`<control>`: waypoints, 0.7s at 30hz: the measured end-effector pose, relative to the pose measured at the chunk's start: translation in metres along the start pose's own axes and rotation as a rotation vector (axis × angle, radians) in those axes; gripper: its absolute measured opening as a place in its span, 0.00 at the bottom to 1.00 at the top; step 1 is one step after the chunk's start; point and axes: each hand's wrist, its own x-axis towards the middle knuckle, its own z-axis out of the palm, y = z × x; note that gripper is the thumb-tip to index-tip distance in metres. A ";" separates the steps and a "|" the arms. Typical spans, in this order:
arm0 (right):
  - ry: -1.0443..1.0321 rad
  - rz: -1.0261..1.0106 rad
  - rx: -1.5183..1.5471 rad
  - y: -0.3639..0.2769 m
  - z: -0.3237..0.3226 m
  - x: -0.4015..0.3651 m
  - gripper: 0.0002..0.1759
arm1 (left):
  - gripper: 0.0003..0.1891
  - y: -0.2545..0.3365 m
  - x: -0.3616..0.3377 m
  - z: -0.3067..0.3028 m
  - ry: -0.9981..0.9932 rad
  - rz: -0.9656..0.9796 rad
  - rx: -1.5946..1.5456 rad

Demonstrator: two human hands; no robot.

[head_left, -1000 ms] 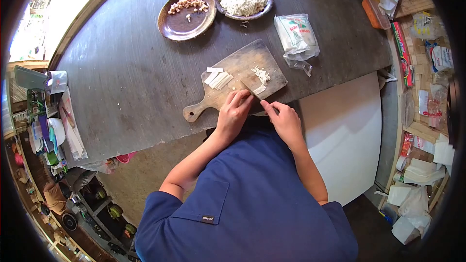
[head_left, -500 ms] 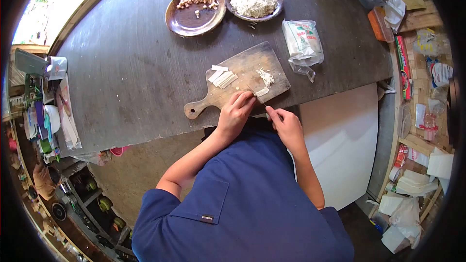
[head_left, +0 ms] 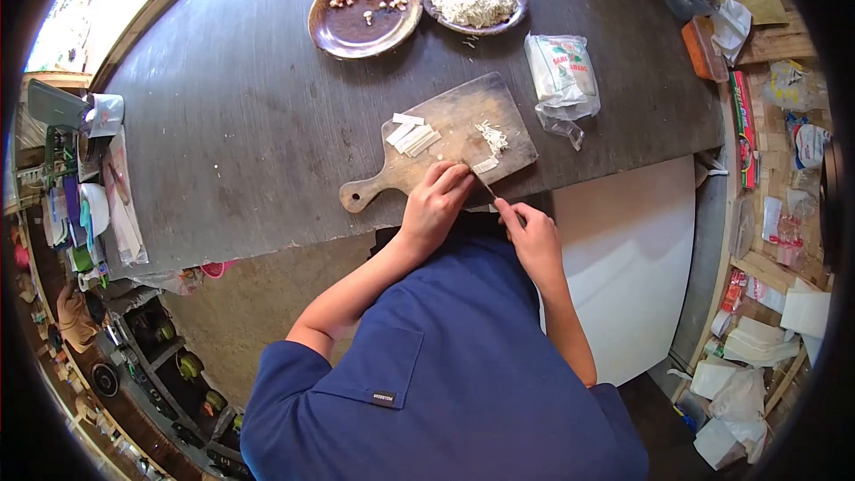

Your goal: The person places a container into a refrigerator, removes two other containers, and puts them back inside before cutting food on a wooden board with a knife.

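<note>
Left hand (head_left: 435, 205) curled on board (head_left: 456, 111), whatever it pins hidden under fingers; right hand (head_left: 533, 236) closed round knife (head_left: 484, 183), handle hidden; strips (head_left: 411, 135) apart.

From my remote seat I count two round dishes, the brown-pieces dish (head_left: 356, 36) and the white-shreds dish (head_left: 472, 31). One cutting board (head_left: 454, 111), one knife (head_left: 485, 183), one plastic bag (head_left: 561, 71). On the board: one stack of white strips (head_left: 411, 135), perhaps five, as they overlap; one shred pile (head_left: 492, 135). Two hands: left hand (head_left: 434, 205), right hand (head_left: 533, 236).
</note>
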 end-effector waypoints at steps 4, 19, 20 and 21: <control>0.021 0.029 -0.031 -0.002 0.004 0.003 0.35 | 0.16 0.002 -0.001 0.003 0.021 -0.037 0.001; 0.063 -0.075 0.048 -0.007 0.015 0.015 0.35 | 0.16 -0.003 -0.002 0.004 0.013 0.010 -0.008; 0.066 -0.076 0.052 -0.008 0.013 0.014 0.35 | 0.16 -0.003 -0.003 0.004 0.013 0.014 -0.006; 0.039 -0.053 0.014 -0.013 0.008 0.011 0.35 | 0.16 -0.003 -0.003 0.004 0.014 0.008 -0.022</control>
